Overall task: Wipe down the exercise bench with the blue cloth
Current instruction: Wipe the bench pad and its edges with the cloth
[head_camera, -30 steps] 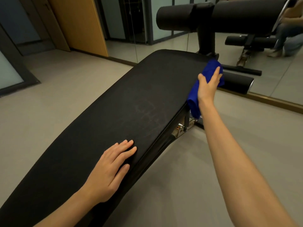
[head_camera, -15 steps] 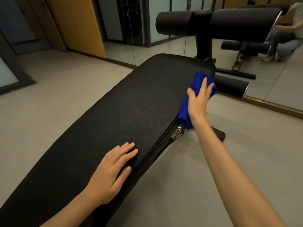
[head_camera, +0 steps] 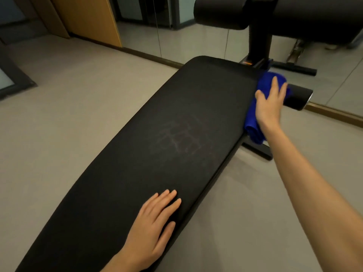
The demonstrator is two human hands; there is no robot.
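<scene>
A long black padded exercise bench [head_camera: 149,154] runs from the lower left to the upper right, with faint pale scuff marks near its middle. My right hand [head_camera: 270,103] presses the blue cloth [head_camera: 255,122] against the bench's right side edge near the far end; the cloth hangs down below my palm. My left hand [head_camera: 153,222] lies flat, fingers slightly apart, on the near part of the pad by its right edge.
Black foam rollers [head_camera: 222,12] on an upright post [head_camera: 259,42] stand beyond the bench's far end, and a lower roller [head_camera: 299,97] sticks out right of the cloth. A floor bar [head_camera: 259,150] lies under my forearm. Mirror wall and wooden panel [head_camera: 88,16] behind; grey floor all around.
My right hand with the cloth slid back along the bench's right edge, then is again up near the far end. The view tilted down. The left hand stayed put.
</scene>
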